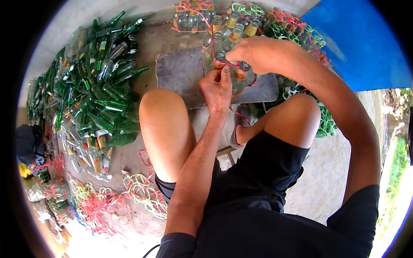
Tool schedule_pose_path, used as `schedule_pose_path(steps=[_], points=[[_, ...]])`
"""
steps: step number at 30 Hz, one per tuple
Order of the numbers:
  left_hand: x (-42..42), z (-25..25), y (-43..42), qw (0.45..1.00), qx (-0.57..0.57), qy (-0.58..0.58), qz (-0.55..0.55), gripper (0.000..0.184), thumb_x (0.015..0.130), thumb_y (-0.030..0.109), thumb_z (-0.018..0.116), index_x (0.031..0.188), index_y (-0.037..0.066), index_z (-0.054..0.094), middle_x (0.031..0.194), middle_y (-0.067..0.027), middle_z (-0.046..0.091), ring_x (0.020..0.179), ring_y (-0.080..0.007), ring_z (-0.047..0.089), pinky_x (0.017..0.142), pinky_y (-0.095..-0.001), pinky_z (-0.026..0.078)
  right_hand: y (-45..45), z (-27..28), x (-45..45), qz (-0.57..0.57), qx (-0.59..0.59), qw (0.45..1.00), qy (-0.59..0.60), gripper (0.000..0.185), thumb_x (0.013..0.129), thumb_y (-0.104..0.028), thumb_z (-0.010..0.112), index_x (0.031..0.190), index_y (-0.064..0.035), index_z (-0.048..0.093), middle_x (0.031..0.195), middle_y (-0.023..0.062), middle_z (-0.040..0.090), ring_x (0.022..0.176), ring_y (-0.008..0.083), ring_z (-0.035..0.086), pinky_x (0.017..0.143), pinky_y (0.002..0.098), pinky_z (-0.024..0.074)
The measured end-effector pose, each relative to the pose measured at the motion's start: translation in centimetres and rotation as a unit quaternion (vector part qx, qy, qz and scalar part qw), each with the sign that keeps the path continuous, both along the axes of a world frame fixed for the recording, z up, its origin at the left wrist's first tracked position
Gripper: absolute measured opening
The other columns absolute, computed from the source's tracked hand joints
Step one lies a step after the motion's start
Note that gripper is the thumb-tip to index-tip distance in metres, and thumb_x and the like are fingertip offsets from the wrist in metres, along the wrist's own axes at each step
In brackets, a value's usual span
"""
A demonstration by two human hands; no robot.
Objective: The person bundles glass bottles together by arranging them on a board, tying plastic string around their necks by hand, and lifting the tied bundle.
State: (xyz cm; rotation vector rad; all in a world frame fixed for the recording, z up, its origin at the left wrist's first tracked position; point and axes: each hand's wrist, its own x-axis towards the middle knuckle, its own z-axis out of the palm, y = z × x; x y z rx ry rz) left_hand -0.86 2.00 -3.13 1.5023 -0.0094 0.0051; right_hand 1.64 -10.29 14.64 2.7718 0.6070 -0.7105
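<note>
A group of clear glass bottles (pixel 235 35) with yellowish labels stands upright on a dark grey mat (pixel 176 73). Red twine (pixel 212 43) runs round the necks and sides of the group. My left hand (pixel 218 89) is at the near side of the bottles, its thumb and fingers pinched on the red twine. Just above and to the right, my right hand (pixel 254 53) reaches over the near bottles with curled fingers; its fingertips are close to the twine, and what they hold is hidden.
Many green bottles (pixel 101 79) lie piled at the left. Loose red and green twine (pixel 99 204) is on the floor at lower left. Tied bottle bundles (pixel 193 19) stand behind the mat and at right, near a blue panel (pixel 361 47). My knees flank the mat's near edge.
</note>
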Motion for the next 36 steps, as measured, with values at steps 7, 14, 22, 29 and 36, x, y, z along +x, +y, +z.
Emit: schedule_pose_path(steps=[7, 14, 22, 29, 36], points=[[-0.3, 0.2, 0.0, 0.999, -0.023, -0.010, -0.033, 0.030, 0.101, 0.022, 0.072, 0.093, -0.007, 0.076, 0.070, 0.0056, 0.059, 0.065, -0.0035, 0.047, 0.057, -0.0249, 0.041, -2.6, -3.1, -0.8, 0.129, 0.134, 0.968, -0.165, 0.042, 0.073, 0.011, 0.072, 0.110, -0.0049, 0.061, 0.094, 0.0131, 0.067, 0.095, 0.0357, 0.068, 0.079, 0.0477, 0.0556], [-0.2, 0.6, -0.6, 0.998, -0.047, -0.020, -0.040, 0.031, 0.101, 0.020, 0.070, 0.086, -0.008, 0.071, 0.065, 0.0005, 0.062, 0.061, -0.0049, 0.049, 0.054, -0.0278, 0.043, -2.5, -1.6, -0.5, 0.110, 0.073, 0.977, -0.170, 0.020, 0.077, 0.003, 0.071, 0.095, -0.0041, 0.065, 0.092, 0.0131, 0.068, 0.092, 0.0352, 0.070, 0.077, 0.0472, 0.0560], [-0.3, 0.8, -0.6, 0.997, -0.059, -0.026, -0.046, 0.027, 0.102, 0.016, 0.068, 0.088, -0.008, 0.070, 0.066, 0.0007, 0.062, 0.061, -0.0048, 0.049, 0.054, -0.0270, 0.042, -3.7, 0.2, 0.5, -0.021, 0.069, 0.989, -0.126, 0.016, 0.079, -0.001, 0.074, 0.086, 0.0004, 0.060, 0.082, 0.0167, 0.067, 0.086, 0.0375, 0.069, 0.073, 0.0499, 0.0523], [-0.3, 0.7, -0.3, 0.996, -0.045, -0.042, -0.056, 0.024, 0.103, 0.018, 0.067, 0.095, -0.005, 0.072, 0.072, 0.0065, 0.056, 0.065, -0.0024, 0.046, 0.055, -0.0234, 0.037, -6.1, -0.4, 2.3, -0.090, 0.186, 0.977, -0.056, 0.013, 0.087, -0.007, 0.072, 0.087, 0.0008, 0.062, 0.077, 0.0179, 0.066, 0.077, 0.0366, 0.068, 0.068, 0.0477, 0.0494], [-0.3, 1.1, -0.3, 0.996, -0.053, -0.022, -0.066, 0.025, 0.103, 0.019, 0.068, 0.099, -0.005, 0.072, 0.073, 0.0069, 0.056, 0.065, -0.0024, 0.044, 0.056, -0.0235, 0.037, -6.4, -1.8, 2.7, -0.064, 0.178, 0.976, -0.107, 0.010, 0.090, -0.006, 0.067, 0.086, 0.0015, 0.061, 0.074, 0.0192, 0.064, 0.076, 0.0374, 0.066, 0.068, 0.0482, 0.0484]])
